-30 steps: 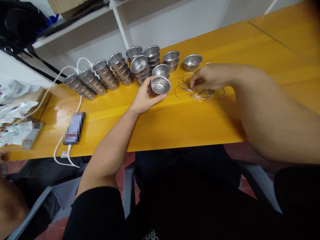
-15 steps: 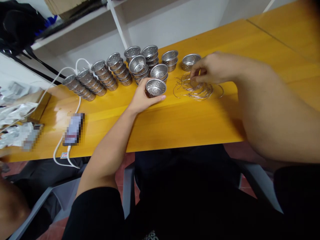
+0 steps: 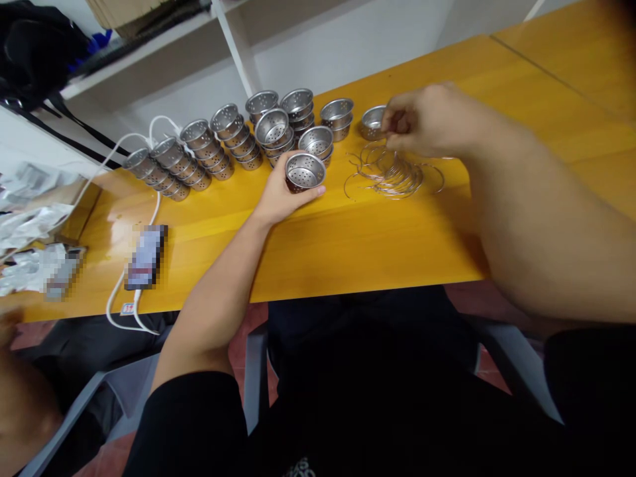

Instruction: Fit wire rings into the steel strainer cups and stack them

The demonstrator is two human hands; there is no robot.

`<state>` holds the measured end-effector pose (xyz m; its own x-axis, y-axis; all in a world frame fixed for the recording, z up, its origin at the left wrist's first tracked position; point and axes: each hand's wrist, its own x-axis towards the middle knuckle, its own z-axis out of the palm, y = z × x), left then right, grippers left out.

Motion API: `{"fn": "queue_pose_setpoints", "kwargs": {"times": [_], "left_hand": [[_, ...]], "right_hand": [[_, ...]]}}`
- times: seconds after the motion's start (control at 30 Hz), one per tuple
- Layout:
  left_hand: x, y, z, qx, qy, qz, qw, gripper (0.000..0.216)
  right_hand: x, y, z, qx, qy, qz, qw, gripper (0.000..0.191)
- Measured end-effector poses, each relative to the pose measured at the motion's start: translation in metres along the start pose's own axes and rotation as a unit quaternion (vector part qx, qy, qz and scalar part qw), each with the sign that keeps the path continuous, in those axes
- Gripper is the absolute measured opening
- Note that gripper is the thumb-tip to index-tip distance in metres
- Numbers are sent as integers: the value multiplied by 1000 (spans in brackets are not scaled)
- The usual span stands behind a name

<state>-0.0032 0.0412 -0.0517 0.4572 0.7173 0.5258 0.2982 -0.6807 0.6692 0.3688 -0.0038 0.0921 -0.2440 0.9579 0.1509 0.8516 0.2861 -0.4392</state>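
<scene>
My left hand [image 3: 282, 192] is wrapped round a small perforated steel cup [image 3: 305, 172], open side up, just above the table or resting on it; I cannot tell which. To the right, a loose pile of thin wire rings [image 3: 390, 175] lies on the table. My right hand [image 3: 412, 122] is above the far side of this pile, thumb and fingers pinched on a wire ring, mostly hidden by the hand. Right behind those fingers, another steel cup [image 3: 371, 124] stands partly covered. Beyond my left hand are stacked perforated cups [image 3: 273, 129].
More cup stacks [image 3: 199, 136] run leftward along the back of the yellow table [image 3: 358, 245]. A phone [image 3: 146, 257] with a white cable [image 3: 112, 291] lies at the left front. Plastic bags [image 3: 30, 268] are at the far left, near another person's arm [image 3: 24, 391].
My right hand has risen from the wire pile and moved slightly away from me, toward the back cup. My left hand has shifted a little left with its cup.
</scene>
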Motion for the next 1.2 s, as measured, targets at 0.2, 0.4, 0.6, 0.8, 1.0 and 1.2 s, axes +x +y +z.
{"fn": "queue_pose_setpoints", "kwargs": {"times": [0.2, 0.4, 0.6, 0.8, 1.0, 1.2], "left_hand": [[1, -1, 1, -19, 10, 16, 1000, 112], [0, 1, 2, -31, 26, 9, 999, 121], [6, -5, 8, -47, 37, 56, 997, 117], [5, 0, 12, -36, 51, 42, 997, 102], [4, 7, 14, -29, 59, 28, 997, 109], [5, 13, 19, -19, 37, 30, 999, 115]], "right_hand": [[6, -3, 28, 151, 81, -67, 983, 25], [13, -16, 65, 280, 94, -131, 947, 32], [14, -22, 92, 338, 149, -169, 914, 31], [14, -26, 93, 365, 156, -151, 906, 34], [6, -38, 99, 356, 92, -156, 917, 43], [3, -45, 108, 372, 96, -143, 912, 54]]}}
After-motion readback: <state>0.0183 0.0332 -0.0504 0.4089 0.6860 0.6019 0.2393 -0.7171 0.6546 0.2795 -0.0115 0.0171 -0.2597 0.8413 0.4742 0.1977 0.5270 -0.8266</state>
